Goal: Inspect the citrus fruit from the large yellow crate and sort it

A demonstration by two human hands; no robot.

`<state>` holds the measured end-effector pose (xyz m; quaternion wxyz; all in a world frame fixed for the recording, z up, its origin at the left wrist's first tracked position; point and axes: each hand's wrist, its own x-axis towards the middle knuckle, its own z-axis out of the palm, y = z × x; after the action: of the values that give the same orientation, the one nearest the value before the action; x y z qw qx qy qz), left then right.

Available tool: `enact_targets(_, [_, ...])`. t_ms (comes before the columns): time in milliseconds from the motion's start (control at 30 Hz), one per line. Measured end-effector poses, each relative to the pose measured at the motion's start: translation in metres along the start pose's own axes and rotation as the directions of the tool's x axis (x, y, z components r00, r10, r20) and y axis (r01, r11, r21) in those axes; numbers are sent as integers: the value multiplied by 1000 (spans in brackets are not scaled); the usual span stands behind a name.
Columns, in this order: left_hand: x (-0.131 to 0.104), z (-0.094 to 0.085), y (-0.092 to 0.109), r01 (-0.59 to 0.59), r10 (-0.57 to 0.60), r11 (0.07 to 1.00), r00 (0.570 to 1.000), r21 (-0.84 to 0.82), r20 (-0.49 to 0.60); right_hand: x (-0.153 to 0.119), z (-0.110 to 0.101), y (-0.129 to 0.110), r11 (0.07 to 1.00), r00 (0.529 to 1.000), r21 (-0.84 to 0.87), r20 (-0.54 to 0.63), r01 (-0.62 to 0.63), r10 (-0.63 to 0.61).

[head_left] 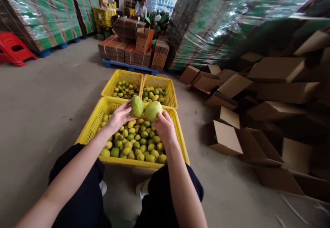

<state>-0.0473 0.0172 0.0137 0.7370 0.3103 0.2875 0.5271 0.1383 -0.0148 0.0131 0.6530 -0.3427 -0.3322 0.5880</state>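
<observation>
My left hand (119, 117) holds a green lemon (136, 106) by its left side. A paler yellow-green lemon (153, 111) is gripped by my right hand (165, 126), close beside the first one. Both fruits are raised over a large yellow crate (90, 128), which stands in front of my knees. Inside it lie many loose lemons (143, 134), some yellow and some green. Two smaller yellow crates, the left one (109, 83) and the right one (171, 92), adjoin its far side and also contain lemons.
Cardboard boxes (224, 137) are heaped on the right. Beyond the crates, bundled flat cartons (113, 47) rest on a blue pallet (129, 66), with a person (140, 8) behind. Film-wrapped stacks (46, 13) rise at both sides. A red stool (15, 47) stands far left.
</observation>
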Motion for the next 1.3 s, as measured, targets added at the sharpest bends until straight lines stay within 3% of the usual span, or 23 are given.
enact_targets(100, [-5, 7, -9, 64, -64, 997, 998, 40, -11, -1, 2, 9, 999, 998, -19, -45, -35, 34])
enact_targets(200, [-9, 13, -22, 54, -32, 985, 990, 165, -135, -5, 4, 23, 989, 989, -141, -145, -37, 16])
enact_targets(267, [-9, 14, -27, 42, 2, 978, 978, 206, -207, -7, 6, 28, 988, 979, -137, -202, -65, 37])
enact_targets(433, [-7, 16, -23, 40, -48, 998, 982, -44, -184, -6, 12, 22, 967, 973, 158, -82, -202, 217])
enact_targets(567, [-5, 17, -16, 0, -47, 967, 983, -253, -179, -3, 10, 16, 908, 943, 351, -151, -229, 296])
enact_targets(667, [-5, 17, -12, 48, -77, 940, 994, -337, -73, 0, 5, 18, 876, 927, 384, -114, -291, 357])
enact_targets(833, [-7, 14, -4, 172, -166, 910, 985, -376, 50, 3, 0, 22, 890, 955, 381, -57, -249, 291])
enact_targets(967, [-7, 13, 0, 187, -220, 866, 975, -464, -18, 2, 3, 18, 883, 957, 405, -59, -236, 283])
enact_targets(1133, [-3, 10, -1, 89, -238, 821, 951, -564, -196, -4, 11, 14, 888, 951, 383, -66, -256, 303])
enact_targets(1300, [1, 1, -8, 73, -225, 797, 957, -599, -183, -7, 10, 15, 852, 894, 390, -133, -349, 427])
